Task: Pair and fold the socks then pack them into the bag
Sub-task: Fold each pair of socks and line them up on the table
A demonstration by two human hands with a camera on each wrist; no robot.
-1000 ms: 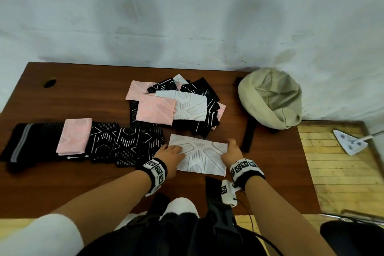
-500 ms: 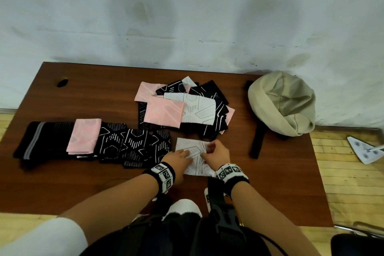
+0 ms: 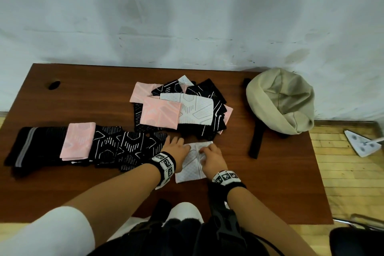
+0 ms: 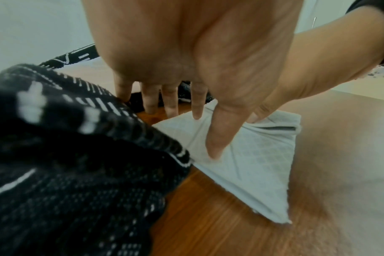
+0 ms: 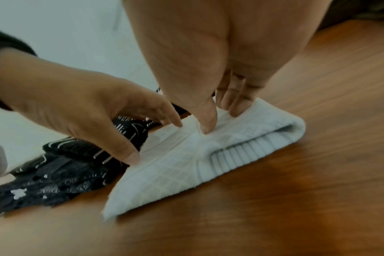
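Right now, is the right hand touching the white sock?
Touching. The right wrist view shows it plainly: the right hand comes down on the white sock, and its thumb and fingers pinch a fold of the cloth, with no gap.

White sock pair (image 3: 192,164) nearest us, folded over, ribbed cuff showing in the fold | black patterned folded socks (image 3: 116,147) in a row just left, pink folded pair (image 3: 78,143) on top | mixed sock pile (image 3: 180,108) behind | beige bag (image 3: 280,100) slumped, far right
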